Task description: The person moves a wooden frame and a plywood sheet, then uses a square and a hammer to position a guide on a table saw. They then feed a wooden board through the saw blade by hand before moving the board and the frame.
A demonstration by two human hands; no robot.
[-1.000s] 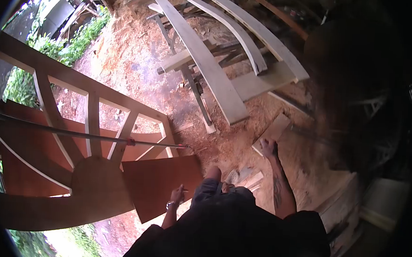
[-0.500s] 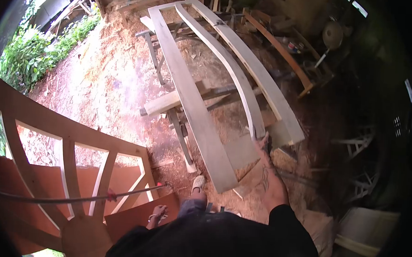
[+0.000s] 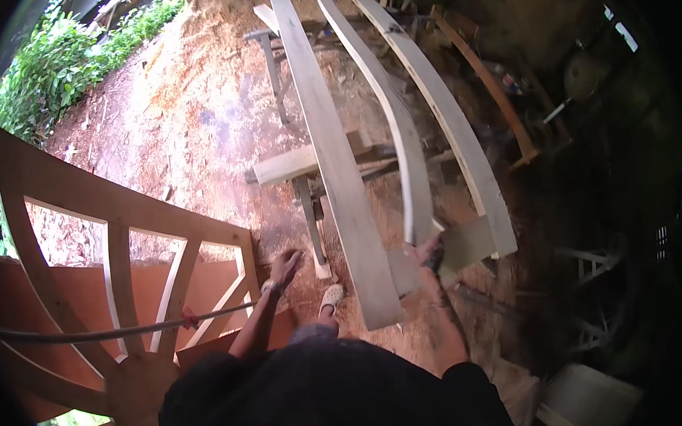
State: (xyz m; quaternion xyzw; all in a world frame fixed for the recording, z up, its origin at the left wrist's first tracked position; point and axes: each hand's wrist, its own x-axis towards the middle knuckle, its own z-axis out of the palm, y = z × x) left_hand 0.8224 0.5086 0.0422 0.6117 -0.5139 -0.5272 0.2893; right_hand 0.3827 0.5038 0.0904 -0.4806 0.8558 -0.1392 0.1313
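Note:
My right hand (image 3: 425, 253) is closed on the near end of a long curved wooden strip (image 3: 404, 131). That strip lies lengthwise between a broad straight board (image 3: 344, 178) on the left and a curved side board (image 3: 455, 130) on the right. A short cross board (image 3: 466, 249) joins the frame near my right hand, partly hidden by it. My left hand (image 3: 285, 269) is raised left of the broad board, touching nothing, its fingers loosely apart.
Trestles with a wooden beam (image 3: 285, 166) support the frame. A fan-shaped wooden panel (image 3: 118, 201) stands at left, with a thin rod (image 3: 119, 332) across it. A reddish curved piece (image 3: 486, 86) lies at right. Shavings cover the ground (image 3: 199, 128); plants (image 3: 55, 82) grow beyond.
My left hand has risen and moved forward from beside my body. My right hand has shifted the near end of the curved strip leftward, toward the broad board. The view has turned slightly.

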